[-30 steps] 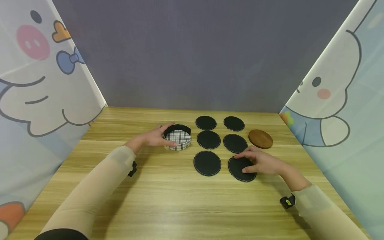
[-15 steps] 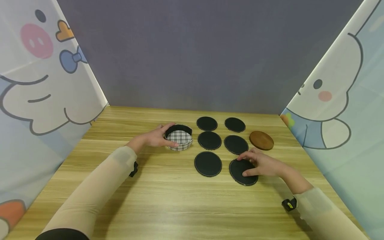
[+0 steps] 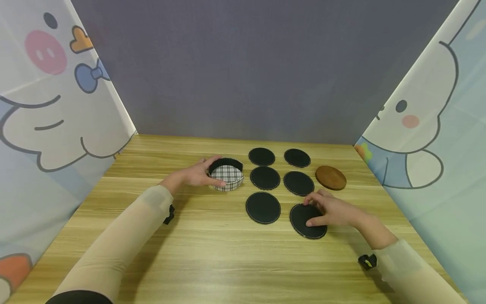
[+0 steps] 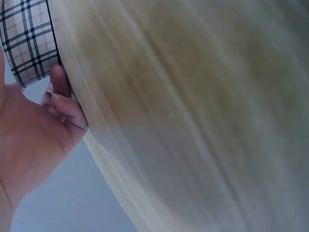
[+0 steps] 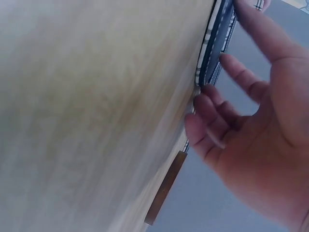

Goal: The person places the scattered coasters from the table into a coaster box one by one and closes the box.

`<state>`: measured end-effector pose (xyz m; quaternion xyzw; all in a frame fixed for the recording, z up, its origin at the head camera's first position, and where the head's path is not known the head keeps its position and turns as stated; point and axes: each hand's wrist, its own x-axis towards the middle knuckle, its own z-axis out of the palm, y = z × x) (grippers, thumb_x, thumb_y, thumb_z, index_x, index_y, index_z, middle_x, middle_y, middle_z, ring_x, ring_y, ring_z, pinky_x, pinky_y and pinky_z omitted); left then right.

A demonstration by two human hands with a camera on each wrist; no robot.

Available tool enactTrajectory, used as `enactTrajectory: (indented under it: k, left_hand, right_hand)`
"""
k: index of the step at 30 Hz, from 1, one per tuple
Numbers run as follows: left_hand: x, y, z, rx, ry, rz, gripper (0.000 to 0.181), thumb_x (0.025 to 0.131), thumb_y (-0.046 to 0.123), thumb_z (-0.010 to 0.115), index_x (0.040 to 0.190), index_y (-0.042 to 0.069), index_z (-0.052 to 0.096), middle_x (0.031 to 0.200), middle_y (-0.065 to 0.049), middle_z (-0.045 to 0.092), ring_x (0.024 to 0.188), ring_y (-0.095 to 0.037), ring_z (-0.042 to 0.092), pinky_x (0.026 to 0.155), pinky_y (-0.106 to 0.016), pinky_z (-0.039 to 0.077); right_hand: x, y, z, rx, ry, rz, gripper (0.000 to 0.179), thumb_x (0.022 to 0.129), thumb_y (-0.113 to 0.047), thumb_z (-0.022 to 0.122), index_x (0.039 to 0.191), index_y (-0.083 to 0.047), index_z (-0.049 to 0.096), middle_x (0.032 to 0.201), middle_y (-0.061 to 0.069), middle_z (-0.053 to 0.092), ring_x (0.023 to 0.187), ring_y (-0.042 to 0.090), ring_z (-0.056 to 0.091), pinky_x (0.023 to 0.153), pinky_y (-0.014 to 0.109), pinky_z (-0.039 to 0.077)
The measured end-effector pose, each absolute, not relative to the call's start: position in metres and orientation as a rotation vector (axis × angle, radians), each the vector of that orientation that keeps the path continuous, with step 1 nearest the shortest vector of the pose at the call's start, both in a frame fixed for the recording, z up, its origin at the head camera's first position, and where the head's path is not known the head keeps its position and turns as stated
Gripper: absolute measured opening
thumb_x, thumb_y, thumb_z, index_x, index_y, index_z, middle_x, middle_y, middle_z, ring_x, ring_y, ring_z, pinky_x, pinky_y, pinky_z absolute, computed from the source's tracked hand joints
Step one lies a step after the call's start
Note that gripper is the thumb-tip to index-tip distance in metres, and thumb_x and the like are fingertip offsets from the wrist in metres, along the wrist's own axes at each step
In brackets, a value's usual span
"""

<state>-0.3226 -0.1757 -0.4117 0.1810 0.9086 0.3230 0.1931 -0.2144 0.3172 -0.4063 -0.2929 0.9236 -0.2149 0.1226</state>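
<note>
I grasp round plaid holder (image 3: 235, 184) with left hand (image 3: 196, 174), thumb at near rim, forefinger along far rim. Black coaster (image 3: 301, 223) lies under right hand (image 3: 333, 210), thumb and bent forefinger touching it; firm grip or mere contact, I cannot tell. Five more coasters (image 3: 263, 207) lie flat on table (image 3: 228, 257): three in column between hands, two beyond right fingertips. Brown disc (image 3: 330, 177) also on table, just beyond right hand.

Round, black-lined white-and-dark plaid holder (image 3: 233, 185) stands open-topped, left of and beyond round black light-stitched coaster (image 3: 302, 222), black face up.
</note>
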Motion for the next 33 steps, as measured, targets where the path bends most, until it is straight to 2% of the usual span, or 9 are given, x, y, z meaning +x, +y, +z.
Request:
enactTrajectory:
  k: [2,4,6,9,14,19,27,33]
  left_hand:
    - [-0.322,-0.176,-0.412,0.508,2.548,0.907,0.121,0.087,0.067,0.086,0.177,0.038,0.011,0.179,-0.031,0.005,0.160,-0.060,0.026,0.124,-0.080,0.026]
    - [-0.322,-0.176,-0.411,0.508,2.544,0.911,0.121,0.087,0.068,0.086,0.177,0.037,0.011,0.179,-0.031,0.005,0.159,-0.059,0.027,0.124,-0.079,0.026]
    - [-0.322,-0.176,-0.411,0.508,2.540,0.913,0.122,0.087,0.068,0.086,0.177,0.038,0.010,0.179,-0.030,0.006,0.159,-0.058,0.030,0.124,-0.079,0.027]
    - [-0.322,-0.176,-0.411,0.505,2.536,0.918,0.122,0.086,0.068,0.086,0.177,0.038,0.010,0.179,-0.030,0.006,0.158,-0.058,0.032,0.124,-0.079,0.028]
    - [-0.324,-0.177,-0.413,0.516,2.546,0.914,0.125,0.084,0.070,0.086,0.178,0.036,0.010,0.177,-0.031,0.009,0.157,-0.060,0.031,0.124,-0.080,0.027]
    - [-0.324,-0.178,-0.414,0.531,2.555,0.899,0.128,0.083,0.073,0.085,0.178,0.036,0.008,0.178,-0.034,0.004,0.161,-0.063,0.021,0.123,-0.082,0.023]
    - [-0.322,-0.178,-0.414,0.543,2.552,0.924,0.119,0.087,0.065,0.086,0.177,0.039,0.013,0.175,-0.031,0.014,0.158,-0.059,0.029,0.124,-0.080,0.027]
    - [-0.322,-0.177,-0.414,0.547,2.548,0.925,0.119,0.087,0.066,0.086,0.177,0.039,0.012,0.176,-0.031,0.012,0.158,-0.060,0.028,0.123,-0.081,0.026]
  right_hand:
    - [-0.211,0.318,-0.405,-0.899,2.691,-0.605,0.065,0.088,-0.048,0.093,0.139,-0.019,0.065,0.131,0.008,0.057,0.116,0.022,0.054,0.096,0.039,0.054]
    - [-0.207,0.319,-0.403,-0.933,2.664,-0.580,0.076,0.084,-0.049,0.096,0.147,-0.020,0.064,0.143,0.012,0.055,0.129,0.033,0.053,0.102,0.049,0.053]
    - [-0.204,0.319,-0.400,-0.952,2.628,-0.553,0.088,0.079,-0.049,0.098,0.155,-0.024,0.059,0.153,0.014,0.051,0.139,0.044,0.047,0.103,0.058,0.050]
    - [-0.200,0.320,-0.397,-0.987,2.606,-0.503,0.099,0.075,-0.046,0.099,0.161,-0.027,0.054,0.161,0.016,0.046,0.146,0.053,0.041,0.104,0.067,0.045]
    - [-0.198,0.319,-0.398,-1.028,2.624,-0.492,0.098,0.074,-0.039,0.098,0.161,-0.027,0.054,0.159,0.013,0.048,0.142,0.049,0.043,0.102,0.065,0.045]
    - [-0.199,0.318,-0.401,-1.000,2.641,-0.507,0.097,0.072,-0.037,0.099,0.159,-0.028,0.056,0.155,0.011,0.049,0.138,0.043,0.046,0.100,0.057,0.048]
    - [-0.206,0.315,-0.407,-0.986,2.745,-0.608,0.094,0.070,-0.032,0.098,0.155,-0.028,0.060,0.143,0.003,0.050,0.131,0.026,0.047,0.100,0.042,0.048]
    - [-0.217,0.311,-0.404,-1.032,2.836,-0.663,0.089,0.074,-0.032,0.098,0.155,-0.027,0.061,0.142,0.004,0.052,0.131,0.029,0.045,0.102,0.050,0.043]
